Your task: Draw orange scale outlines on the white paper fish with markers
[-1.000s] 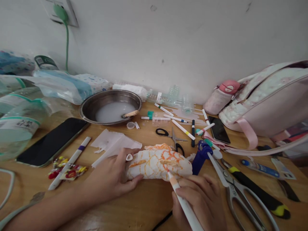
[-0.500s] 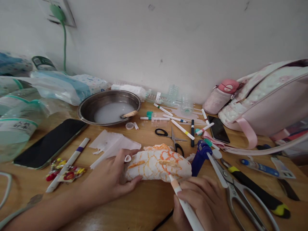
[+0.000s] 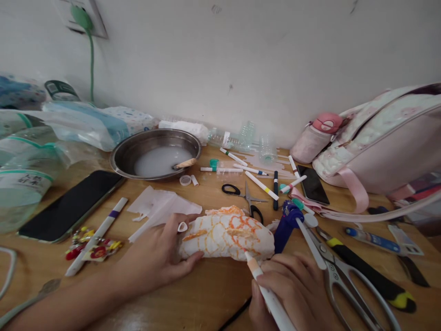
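A white paper-covered fish-shaped model (image 3: 217, 236) lies on its side in the middle of the table, drawn over with orange and yellow scale-like lines. My left hand (image 3: 168, 257) grips its left end, thumb below and fingers behind. Between the fingers of my right hand (image 3: 289, 287) is a white marker (image 3: 272, 303) with an orange band. Its tip touches the lower right part of the model. Just behind the model lie black-handled scissors (image 3: 248, 200). A dark blue object (image 3: 285, 227) stands against the model's right end.
A metal basin (image 3: 117, 161) holds cloudy liquid and a brush. Phones (image 3: 69, 207), markers (image 3: 262, 185) and torn white paper (image 3: 158, 204) lie around. To the right are large metal shears (image 3: 339, 276), a black-yellow cutter (image 3: 372, 276), a pink bottle (image 3: 310, 142) and a backpack (image 3: 375, 151).
The marker tip has shifted slightly right along the model's lower edge, with my right hand moving along. My left hand keeps its hold on the model.
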Demonstrator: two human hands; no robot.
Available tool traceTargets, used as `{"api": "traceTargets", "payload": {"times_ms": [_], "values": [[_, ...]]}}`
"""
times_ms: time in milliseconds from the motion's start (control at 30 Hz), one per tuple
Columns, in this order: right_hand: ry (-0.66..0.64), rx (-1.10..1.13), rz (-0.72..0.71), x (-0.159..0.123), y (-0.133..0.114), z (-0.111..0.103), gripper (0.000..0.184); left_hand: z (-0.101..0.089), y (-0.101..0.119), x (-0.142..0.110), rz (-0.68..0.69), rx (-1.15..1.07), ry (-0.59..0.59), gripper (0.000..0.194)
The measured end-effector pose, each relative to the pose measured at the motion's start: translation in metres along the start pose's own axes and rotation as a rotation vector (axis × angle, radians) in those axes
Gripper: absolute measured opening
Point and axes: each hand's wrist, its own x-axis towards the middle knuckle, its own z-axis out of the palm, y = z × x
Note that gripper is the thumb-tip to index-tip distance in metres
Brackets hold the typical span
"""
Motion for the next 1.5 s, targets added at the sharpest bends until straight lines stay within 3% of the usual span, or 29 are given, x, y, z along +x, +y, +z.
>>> {"api": "traceTargets", "payload": {"times_ms": [633,967,1500], "values": [[-0.08,0.047,-0.021,-0.012,0.01,-0.006,0.011,0.001,0.001,0.001,-0.034,-0.025,0.007,0.04],[0.027,-0.011,0.01,0.0,0.0,0.004,0.015,-0.002,0.0,0.001,0.0,0.012,0.001,0.041],[0.012,0.001,0.024,0.0,-0.002,0.001,0.016,-0.001,0.001,0.0,-0.023,0.024,-0.025,0.037]]}}
